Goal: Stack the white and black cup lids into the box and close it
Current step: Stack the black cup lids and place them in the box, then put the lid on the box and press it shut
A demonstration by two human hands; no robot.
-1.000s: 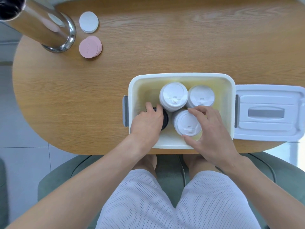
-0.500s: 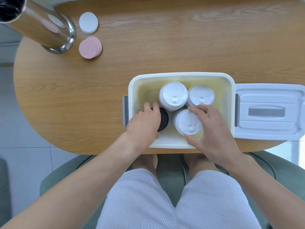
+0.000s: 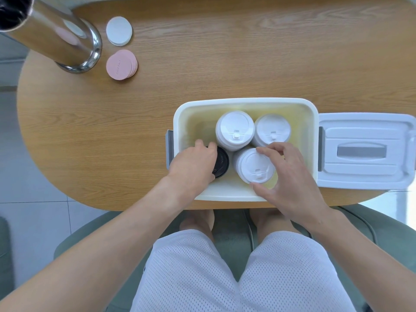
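An open white box (image 3: pixel 245 101) stands at the table's near edge. Inside it are three stacks of white cup lids: one at the back middle (image 3: pixel 234 129), one at the back right (image 3: pixel 272 129) and one at the front (image 3: pixel 254 166). A stack of black lids (image 3: pixel 222 162) sits in the box's front left. My left hand (image 3: pixel 193 165) reaches in and grips the black stack from the left, covering most of it. My right hand (image 3: pixel 286 174) holds the front white stack, fingers on its far rim and thumb on its near rim. The box's white cover (image 3: pixel 364 152) lies to the right.
A shiny metal cylinder (image 3: pixel 56 39) stands at the table's far left. Beside it lie white round coasters (image 3: pixel 118 30) and a stack of pink ones (image 3: pixel 121 64). The wooden table (image 3: pixel 225 52) has a rounded left end. My knees and a green seat are below.
My left hand has drawn slightly left, uncovering more of the black lids. My right hand has stayed on the front white stack.
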